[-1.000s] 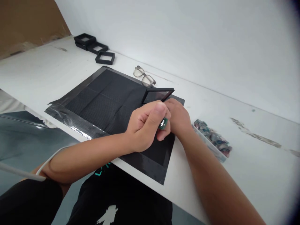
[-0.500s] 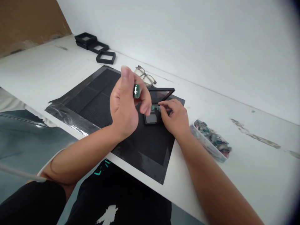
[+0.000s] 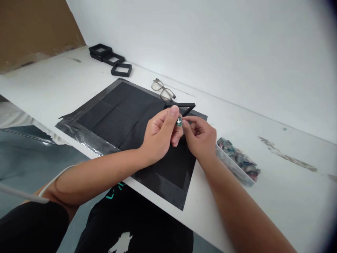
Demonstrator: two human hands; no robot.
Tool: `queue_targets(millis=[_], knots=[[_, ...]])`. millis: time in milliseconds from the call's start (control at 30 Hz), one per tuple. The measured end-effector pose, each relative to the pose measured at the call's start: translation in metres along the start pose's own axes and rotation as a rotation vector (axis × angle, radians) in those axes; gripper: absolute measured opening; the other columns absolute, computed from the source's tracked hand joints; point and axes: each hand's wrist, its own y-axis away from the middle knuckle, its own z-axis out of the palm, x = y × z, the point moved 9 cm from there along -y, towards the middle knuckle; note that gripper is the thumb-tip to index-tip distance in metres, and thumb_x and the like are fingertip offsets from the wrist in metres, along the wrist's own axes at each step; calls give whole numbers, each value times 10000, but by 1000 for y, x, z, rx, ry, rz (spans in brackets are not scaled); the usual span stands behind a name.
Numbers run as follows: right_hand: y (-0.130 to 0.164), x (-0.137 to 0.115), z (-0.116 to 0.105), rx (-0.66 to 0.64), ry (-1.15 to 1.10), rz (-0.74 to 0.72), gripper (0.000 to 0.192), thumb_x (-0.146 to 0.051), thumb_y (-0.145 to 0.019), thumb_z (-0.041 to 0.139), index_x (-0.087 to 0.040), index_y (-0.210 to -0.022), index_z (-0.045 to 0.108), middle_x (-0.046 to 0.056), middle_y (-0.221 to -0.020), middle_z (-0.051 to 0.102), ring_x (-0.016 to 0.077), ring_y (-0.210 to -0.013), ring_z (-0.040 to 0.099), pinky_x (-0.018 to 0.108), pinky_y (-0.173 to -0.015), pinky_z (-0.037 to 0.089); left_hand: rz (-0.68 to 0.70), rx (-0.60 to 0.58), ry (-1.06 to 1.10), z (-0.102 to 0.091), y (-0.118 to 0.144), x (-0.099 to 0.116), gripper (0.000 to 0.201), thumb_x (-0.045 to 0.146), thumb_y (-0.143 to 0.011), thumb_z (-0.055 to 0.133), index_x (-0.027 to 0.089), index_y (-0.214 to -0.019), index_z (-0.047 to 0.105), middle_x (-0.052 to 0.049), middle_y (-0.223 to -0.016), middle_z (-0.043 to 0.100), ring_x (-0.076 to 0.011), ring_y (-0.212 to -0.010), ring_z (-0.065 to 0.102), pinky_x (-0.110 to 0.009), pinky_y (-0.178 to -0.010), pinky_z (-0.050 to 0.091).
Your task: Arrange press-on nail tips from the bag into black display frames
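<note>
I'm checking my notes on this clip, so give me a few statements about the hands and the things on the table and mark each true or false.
1. The left hand pinches a small green piece. True.
2. The glasses lie on the black mat. False: they lie on the white table, beyond the mat.
3. A clear tray of small pieces sits beside the right hand. True.
4. The black frames are stacked on the mat. False: they lie on the table's far corner.

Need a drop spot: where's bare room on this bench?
Free: the left half of the black mat, between the taped edge and the left hand; bare table right of the tray. Crowded: around both hands, where the right hand, green piece, open frame and glasses bunch together.
</note>
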Motion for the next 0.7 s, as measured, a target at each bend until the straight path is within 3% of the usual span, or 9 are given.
queue_targets(millis=[200,300,400,567,700], knots=[[4,-26,-20,78,-251,-184,431,-538,-966,470,-214,-1182,654,-15,-674,498,141,-580,477,303,-566,431,-63,-26,-32,3,0,-9,513,614,-937,545,191,-660,462,81,-424,424,-47,-358,386,-173,-378,340],[6,-44,-25,48,-306,-339,475,-604,-897,588,-232,-1179,680,-13,-680,509,144,-591,484,305,-544,421,-64,-32,-81,2,2,-12,555,628,-945,515,187,-614,443,68,-414,431,-46,-368,381,-179,-401,346],[12,-61,-25,50,-189,-442,418,-544,-822,725,-242,-1111,725,-13,-654,536,143,-584,490,310,-545,433,-17,-10,-151,-4,0,-10,591,622,-936,536,181,-553,441,55,-403,439,-46,-370,374,-189,-403,339],[16,-70,-28,144,-58,-388,260,-466,-863,707,-269,-1020,771,-4,-613,564,149,-561,491,323,-547,457,24,-11,-215,-10,-6,-8,555,579,-917,599,177,-555,475,59,-430,413,-49,-398,352,-197,-399,305],[18,-72,-30,178,-143,-426,180,-362,-863,725,-257,-997,781,-16,-616,591,128,-541,496,296,-512,458,7,-16,-299,-12,-9,-7,537,583,-913,602,171,-585,499,59,-456,418,-51,-426,359,-200,-424,315]])
